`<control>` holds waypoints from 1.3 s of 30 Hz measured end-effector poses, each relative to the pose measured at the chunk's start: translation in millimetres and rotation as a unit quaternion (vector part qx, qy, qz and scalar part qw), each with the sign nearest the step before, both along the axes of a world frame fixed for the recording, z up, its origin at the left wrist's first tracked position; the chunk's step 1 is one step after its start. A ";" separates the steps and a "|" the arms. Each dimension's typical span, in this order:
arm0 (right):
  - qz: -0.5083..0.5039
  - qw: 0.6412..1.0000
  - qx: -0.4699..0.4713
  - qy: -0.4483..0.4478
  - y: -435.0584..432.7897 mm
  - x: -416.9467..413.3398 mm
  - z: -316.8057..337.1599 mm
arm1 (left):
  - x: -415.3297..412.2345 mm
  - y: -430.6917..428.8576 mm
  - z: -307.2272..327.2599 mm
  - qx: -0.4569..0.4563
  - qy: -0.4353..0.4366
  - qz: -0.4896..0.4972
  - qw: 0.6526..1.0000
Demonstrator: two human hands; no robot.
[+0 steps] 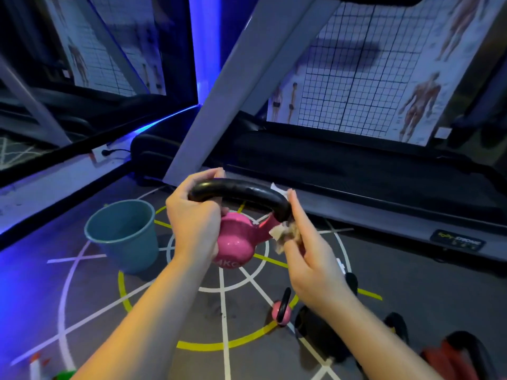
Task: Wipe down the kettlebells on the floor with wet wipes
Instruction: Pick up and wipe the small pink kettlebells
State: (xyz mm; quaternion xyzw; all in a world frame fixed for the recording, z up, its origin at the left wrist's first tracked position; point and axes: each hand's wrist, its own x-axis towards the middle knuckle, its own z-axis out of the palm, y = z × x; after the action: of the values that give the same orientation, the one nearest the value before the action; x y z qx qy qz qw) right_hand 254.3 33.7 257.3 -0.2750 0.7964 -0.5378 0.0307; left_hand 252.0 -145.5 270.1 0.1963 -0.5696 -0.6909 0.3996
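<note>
Pink kettlebells, two: held kettlebell [236, 242], floor kettlebell [280, 311]; one wipe [277, 233].

Our left forearm [142, 311] and right forearm [384, 333], both bare, reach up from the lower edge and draw toward each other. Our left hand [196, 218] is raised, its fingers curled round the left end of the kettlebell handle [241, 192]. Our right hand [310, 259], its back toward us, pinches a crumpled wipe [282, 234] against the handle's right end, with the index finger stretched up along it.
</note>
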 end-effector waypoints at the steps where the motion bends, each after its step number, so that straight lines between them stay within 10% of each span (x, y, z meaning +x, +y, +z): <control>1: -0.019 1.000 0.012 0.008 3.5 -3.3 -5.4 | -2.5 3.7 -4.8 -0.013 -0.015 0.007 1.000; 12: -0.131 0.931 0.108 0.322 3.5 -31.2 -19.5 | -15.3 64.4 -25.9 -0.089 -0.030 0.018 0.995; 18: -0.082 0.988 0.099 0.089 46.6 -29.8 -12.0 | -21.9 64.6 -30.0 -0.074 -0.038 0.020 0.996; 27: -0.070 0.952 0.015 0.297 26.7 -25.9 -9.0 | -16.5 77.8 -30.0 -0.112 -0.050 -0.010 0.992; 34: -0.130 0.987 0.060 0.068 57.2 -31.6 -16.1 | -19.3 67.6 -27.2 -0.083 -0.047 0.011 0.995; 39: -0.149 0.977 0.007 0.150 38.0 -29.2 -11.3 | -16.1 62.0 -24.7 -0.092 -0.042 0.017 0.995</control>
State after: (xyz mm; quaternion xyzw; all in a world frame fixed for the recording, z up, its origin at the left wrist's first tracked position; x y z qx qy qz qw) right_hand 225.1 71.7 246.0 -0.2306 0.8278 -0.4834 -0.1672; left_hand 235.9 -83.5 245.4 0.1967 -0.6440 -0.6197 0.4032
